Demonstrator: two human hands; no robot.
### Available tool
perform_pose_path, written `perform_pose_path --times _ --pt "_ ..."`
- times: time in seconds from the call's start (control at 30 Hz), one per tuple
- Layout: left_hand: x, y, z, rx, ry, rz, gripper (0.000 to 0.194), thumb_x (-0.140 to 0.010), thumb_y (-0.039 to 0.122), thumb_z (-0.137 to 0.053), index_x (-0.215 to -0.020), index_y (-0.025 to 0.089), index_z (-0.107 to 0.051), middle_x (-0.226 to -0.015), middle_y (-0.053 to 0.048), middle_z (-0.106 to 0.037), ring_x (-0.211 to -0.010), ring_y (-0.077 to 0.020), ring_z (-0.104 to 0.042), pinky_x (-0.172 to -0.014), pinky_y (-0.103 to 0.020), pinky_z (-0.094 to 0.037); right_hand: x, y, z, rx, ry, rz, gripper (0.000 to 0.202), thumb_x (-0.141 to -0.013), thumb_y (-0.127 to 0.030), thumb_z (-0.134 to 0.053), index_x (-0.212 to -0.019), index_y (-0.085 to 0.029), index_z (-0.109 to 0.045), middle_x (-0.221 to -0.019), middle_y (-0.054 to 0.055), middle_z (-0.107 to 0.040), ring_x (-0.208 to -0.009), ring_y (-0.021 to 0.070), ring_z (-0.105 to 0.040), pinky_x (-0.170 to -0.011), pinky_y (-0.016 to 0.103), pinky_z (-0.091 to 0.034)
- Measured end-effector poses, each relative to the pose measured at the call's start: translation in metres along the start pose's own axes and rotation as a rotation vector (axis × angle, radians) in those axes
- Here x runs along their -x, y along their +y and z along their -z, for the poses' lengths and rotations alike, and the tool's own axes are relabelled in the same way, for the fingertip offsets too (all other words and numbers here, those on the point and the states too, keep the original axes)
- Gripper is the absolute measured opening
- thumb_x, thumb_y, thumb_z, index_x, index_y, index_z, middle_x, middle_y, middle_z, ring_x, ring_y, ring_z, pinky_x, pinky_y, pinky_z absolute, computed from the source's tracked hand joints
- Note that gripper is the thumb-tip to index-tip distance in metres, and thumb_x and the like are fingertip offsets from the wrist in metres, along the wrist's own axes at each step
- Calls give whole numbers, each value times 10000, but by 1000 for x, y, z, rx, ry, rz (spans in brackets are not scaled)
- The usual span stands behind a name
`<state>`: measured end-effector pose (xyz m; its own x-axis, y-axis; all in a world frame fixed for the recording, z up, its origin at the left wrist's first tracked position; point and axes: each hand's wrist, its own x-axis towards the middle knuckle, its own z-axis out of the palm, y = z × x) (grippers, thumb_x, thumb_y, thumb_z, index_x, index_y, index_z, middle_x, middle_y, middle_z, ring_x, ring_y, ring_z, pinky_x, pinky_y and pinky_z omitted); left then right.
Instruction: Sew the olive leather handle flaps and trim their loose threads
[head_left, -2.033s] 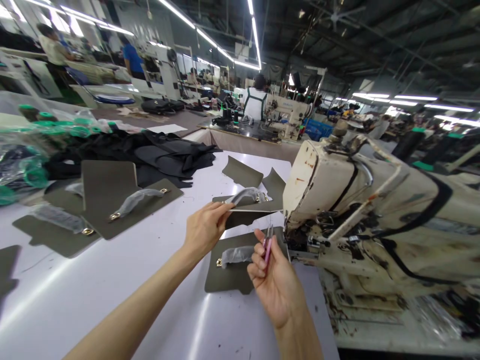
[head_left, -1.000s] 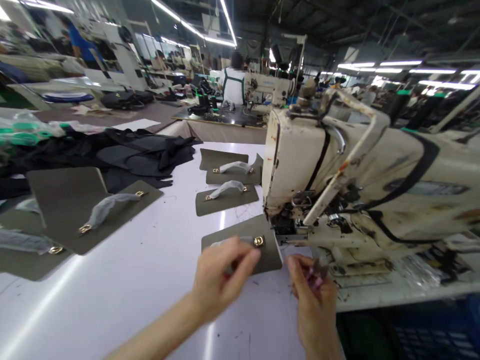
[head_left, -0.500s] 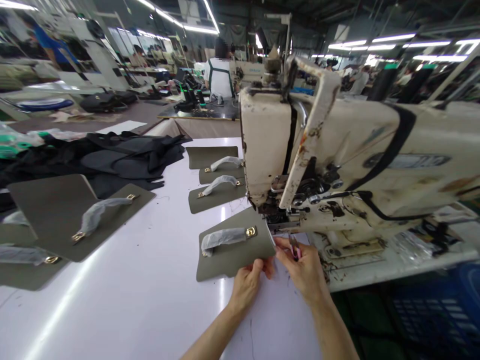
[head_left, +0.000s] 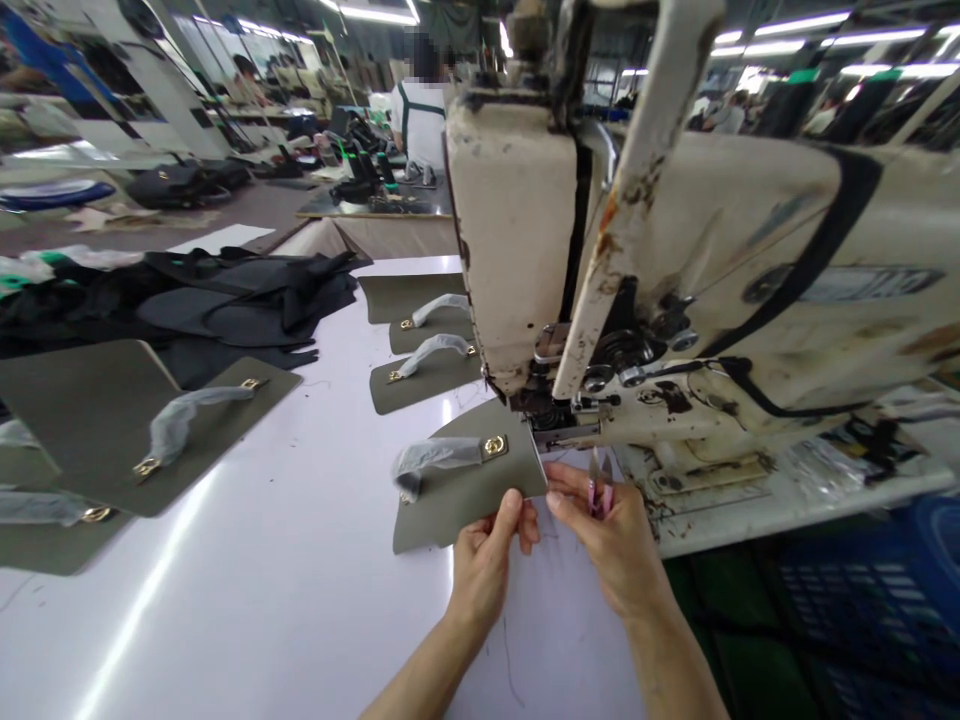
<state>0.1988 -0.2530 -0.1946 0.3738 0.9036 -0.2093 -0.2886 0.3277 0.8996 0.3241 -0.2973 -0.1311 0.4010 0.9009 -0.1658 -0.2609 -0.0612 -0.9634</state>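
Note:
A grey-green flat panel (head_left: 465,502) lies under the sewing machine's needle area (head_left: 551,415), its right edge by the presser. On it is a handle (head_left: 442,455) wrapped in translucent film, with gold hardware (head_left: 494,446). My left hand (head_left: 481,560) is closed on the panel's near edge, thumb on top and fingertips partly underneath. At the panel's near right corner, my right hand (head_left: 622,550) pinches with thumb and index finger. It also holds small pink-handled scissors (head_left: 600,490), blades pointing up and apart.
The worn cream sewing machine (head_left: 517,240) rises on the right. More handled panels (head_left: 427,385) lie behind, and others (head_left: 202,440) overlap at left. Black cut pieces (head_left: 247,300) are heaped on the white table (head_left: 300,620). A blue basket (head_left: 862,590) stands lower right. A person (head_left: 420,120) works ahead.
My view has shifted closer to the machine. The scissors in my right hand have turned more upright, with their blades showing more clearly. Both hands stay at the panel's near right edge.

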Motion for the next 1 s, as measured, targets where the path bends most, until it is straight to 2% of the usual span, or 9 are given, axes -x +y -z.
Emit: perform_pose_path --times 0.1,0.2,0.4,0.53,0.63,0.7,0.77,0.9,1.0 --pt "3 6 -5 69 8 29 361 -898 443 -623 -702 140 -653 -652 -26 -586 -594 -129 -482 -622 -271 -398 4 2 1 54 42 -24 351 -770 -245 -766 -1109 -154 -753 -922 100 -764 -871 252 -706 -815 365 -549" --pt "5 11 -9 91 23 35 356 -879 449 -646 -692 145 -638 -613 -15 -559 -571 -125 -458 -603 -270 -387 4 3 0 88 75 -29 350 -750 -236 -776 -1089 -151 -759 -837 77 -754 -831 246 -698 -791 362 -550" --pt "7 12 -10 92 44 -2 354 -882 409 -653 -643 151 -612 -627 -11 -546 -596 -125 -457 -620 -271 -385 4 -7 -10 51 20 -23 299 -754 -239 -768 -1040 -156 -780 -840 72 -758 -810 232 -694 -761 327 -545" --pt "7 9 -8 84 53 -13 364 -890 392 -648 -616 158 -594 -629 -8 -544 -627 -132 -480 -650 -272 -392 5 -10 -16 112 40 -29 220 -769 -242 -753 -973 -166 -787 -727 40 -732 -668 195 -655 -668 297 -524" --pt "8 10 -9 55 57 0 369 -893 400 -644 -624 149 -622 -636 -22 -566 -650 -137 -504 -672 -271 -403 3 -8 -20 124 54 8 127 -824 -271 -705 -784 -167 -765 -596 7 -646 -572 154 -576 -587 265 -467" --pt "10 13 -9 69 46 22 370 -898 415 -632 -654 138 -655 -631 -32 -580 -625 -133 -503 -644 -270 -404 1 -6 -21 91 73 25 253 -843 -302 -686 -629 -167 -690 -506 -18 -552 -507 125 -500 -521 247 -408" --pt "11 16 -9 127 13 65 380 -903 437 -616 -690 129 -682 -618 -39 -588 -577 -127 -493 -589 -268 -395 -2 -4 -21 46 95 7 313 -817 -322 -712 -564 -164 -619 -466 -40 -472 -457 97 -415 -473 237 -355" --pt "7 18 -10 189 -1 168 395 -873 477 -642 -742 110 -708 -607 -49 -602 -527 -114 -480 -518 -248 -372 -4 3 -19 5 129 -38 275 -762 -335 -759 -606 -146 -635 -494 -57 -415 -456 69 -310 -447 227 -298" --pt "7 17 -11 131 19 152 413 -873 500 -634 -732 116 -697 -585 -45 -599 -517 -108 -478 -509 -236 -369 -4 10 -19 54 176 -17 212 -787 -342 -741 -740 -137 -712 -544 -44 -448 -505 85 -341 -475 230 -305"
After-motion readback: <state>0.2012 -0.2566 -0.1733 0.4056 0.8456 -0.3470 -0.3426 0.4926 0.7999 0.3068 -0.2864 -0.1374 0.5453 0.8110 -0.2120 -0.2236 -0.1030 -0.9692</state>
